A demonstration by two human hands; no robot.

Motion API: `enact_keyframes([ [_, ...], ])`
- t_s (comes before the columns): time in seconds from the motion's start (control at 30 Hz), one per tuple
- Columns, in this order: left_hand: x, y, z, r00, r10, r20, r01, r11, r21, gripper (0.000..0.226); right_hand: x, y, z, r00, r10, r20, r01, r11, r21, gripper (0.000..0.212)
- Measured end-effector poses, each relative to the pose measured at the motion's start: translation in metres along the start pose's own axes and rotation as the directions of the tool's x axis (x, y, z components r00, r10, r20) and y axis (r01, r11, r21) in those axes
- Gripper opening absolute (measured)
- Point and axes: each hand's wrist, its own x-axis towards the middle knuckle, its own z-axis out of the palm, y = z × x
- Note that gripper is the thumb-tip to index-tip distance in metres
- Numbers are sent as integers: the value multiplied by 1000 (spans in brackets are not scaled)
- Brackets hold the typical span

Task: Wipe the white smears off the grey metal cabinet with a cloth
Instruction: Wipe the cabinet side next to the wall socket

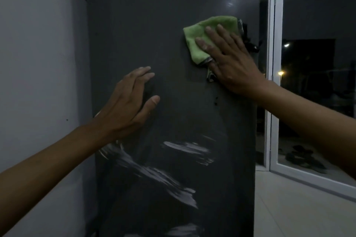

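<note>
Flat right hand (pixel 229 63) presses cloth (pixel 210 31) on cabinet (pixel 154 15); left hand (pixel 129 102) released, smears (pixel 158 177) below, window (pixel 273 63) beside.

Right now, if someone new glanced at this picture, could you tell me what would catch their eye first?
The bright green cloth stands out first, pressed flat against the upper right of the dark grey cabinet by the right hand. Next come the white smears streaking the cabinet's lower part, well below the cloth. The left hand rests open against the cabinet's left side, above those smears.
</note>
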Motion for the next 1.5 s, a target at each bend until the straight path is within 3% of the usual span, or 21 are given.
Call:
enact_keyframes([
  [0.17, -2, 9, 8, 1000, -4, -7, 4, 1000, -8, 64, -22, -20, 10, 999, 31, -33, -32, 1000, -2, 61],
  [0.4, 0, 18, 21, 1000, -24, 4, 24, 999, -41, 65, -82, -34, 26, 990, -136, 39, 137, 991, -15, 63],
  [0.57, 13, 26, 17, 1000, 4, 22, -3, 1000, -22, 65, -64, -17, 13, 971, -213, 105, 215, 977, -2, 60],
  [0.77, 26, 36, 7, 1000, 19, 12, -19, 1000, -4, 62, 14, 28, -18, 999, 31, 33, -32, 999, 18, 60],
  [1.03, 25, 42, 16, 999, 39, 30, -40, 999, 21, 66, -4, 15, -10, 999, 32, 14, -33, 999, 21, 62],
  [1.2, 22, 46, 27, 1000, 19, 22, -19, 1000, -11, 65, -62, -12, 8, 985, -147, 88, 145, 989, 24, 62],
  [1.33, 19, 49, 33, 1000, -2, 20, 2, 1000, -23, 64, -108, -22, 22, 913, -367, 178, 373, 928, 3, 61],
  [1.5, 24, 56, 31, 999, 35, 25, -34, 999, -11, 64, -90, -1, 12, 894, -409, 182, 408, 912, 45, 57],
])
